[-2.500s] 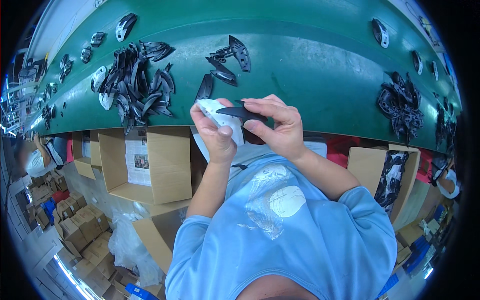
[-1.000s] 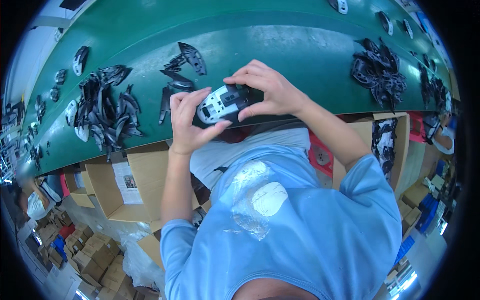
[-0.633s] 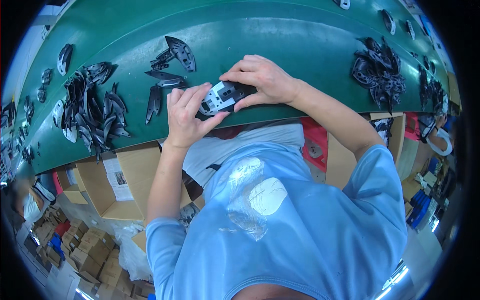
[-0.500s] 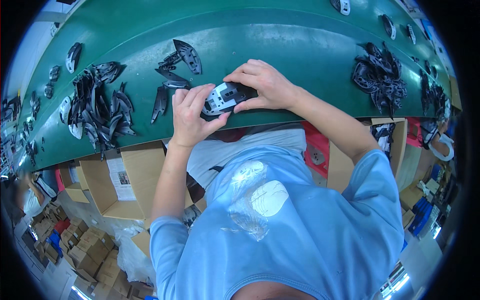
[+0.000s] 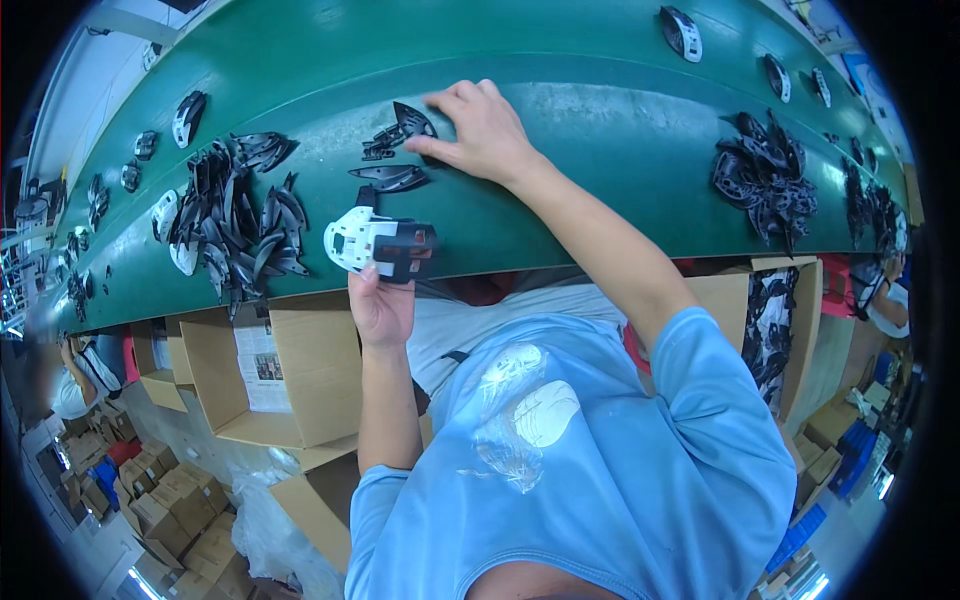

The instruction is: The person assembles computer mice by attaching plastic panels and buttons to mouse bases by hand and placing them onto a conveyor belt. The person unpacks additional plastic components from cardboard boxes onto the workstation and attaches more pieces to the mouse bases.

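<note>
In my left hand [image 5: 380,305] I hold a white and black plastic shell [image 5: 365,240], with the fingers closed on its near side. The white section has slots and points left; the black section lies on the right. Farther up the green table, my right hand [image 5: 480,130] is open, thumb and fingers apart around a pointed black plastic piece [image 5: 413,118]. Whether the fingertips touch it I cannot tell. Small black clips [image 5: 381,142] lie beside that piece, and a curved black blade-like part [image 5: 392,178] sits just nearer to me.
Left on the green table [image 5: 590,130] is a heap of curved black parts [image 5: 225,205]; another black pile [image 5: 765,175] lies right. White-and-black shells [image 5: 681,34] stand along the far side. Open cardboard boxes [image 5: 315,360] sit below the table's near edge. Other people are at both sides.
My right hand has let go of the shell and moved up to the black pieces. My left hand keeps the shell, now turned with its white end leftward. The view has shifted slightly.
</note>
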Demonstrator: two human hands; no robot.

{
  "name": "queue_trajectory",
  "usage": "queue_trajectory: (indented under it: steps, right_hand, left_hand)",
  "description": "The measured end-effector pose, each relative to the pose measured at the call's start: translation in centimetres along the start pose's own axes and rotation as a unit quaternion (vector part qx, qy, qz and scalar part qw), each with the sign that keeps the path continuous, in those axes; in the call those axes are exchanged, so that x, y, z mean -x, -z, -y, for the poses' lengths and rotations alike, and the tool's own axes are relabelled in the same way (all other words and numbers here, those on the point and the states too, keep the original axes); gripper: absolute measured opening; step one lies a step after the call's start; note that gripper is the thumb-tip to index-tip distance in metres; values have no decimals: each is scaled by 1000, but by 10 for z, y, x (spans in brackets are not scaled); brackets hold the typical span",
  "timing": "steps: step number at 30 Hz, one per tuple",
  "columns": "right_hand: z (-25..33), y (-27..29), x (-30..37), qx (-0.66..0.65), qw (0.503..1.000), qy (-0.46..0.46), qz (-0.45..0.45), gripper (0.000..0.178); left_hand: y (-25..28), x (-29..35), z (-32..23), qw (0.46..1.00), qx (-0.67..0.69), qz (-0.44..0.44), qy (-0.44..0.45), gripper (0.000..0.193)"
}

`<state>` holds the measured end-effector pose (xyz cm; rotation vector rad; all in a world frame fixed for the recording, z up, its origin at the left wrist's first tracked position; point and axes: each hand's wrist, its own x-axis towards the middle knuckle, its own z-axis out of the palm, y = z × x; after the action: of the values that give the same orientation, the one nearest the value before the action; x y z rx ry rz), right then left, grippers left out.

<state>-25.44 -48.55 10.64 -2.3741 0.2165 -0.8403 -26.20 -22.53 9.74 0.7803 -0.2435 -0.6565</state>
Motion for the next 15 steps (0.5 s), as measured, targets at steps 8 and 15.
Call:
queue_trajectory:
  steps: [8, 15]
  right_hand:
    - [15, 24, 6, -90, 995, 20, 46, 23]
    - [81, 49, 57, -232, 966, 83, 83, 31]
  left_hand:
    - [3, -20, -8, 991, -120, -35, -43, 74]
    - [-15, -20, 5, 989, -115, -45, -82, 72]
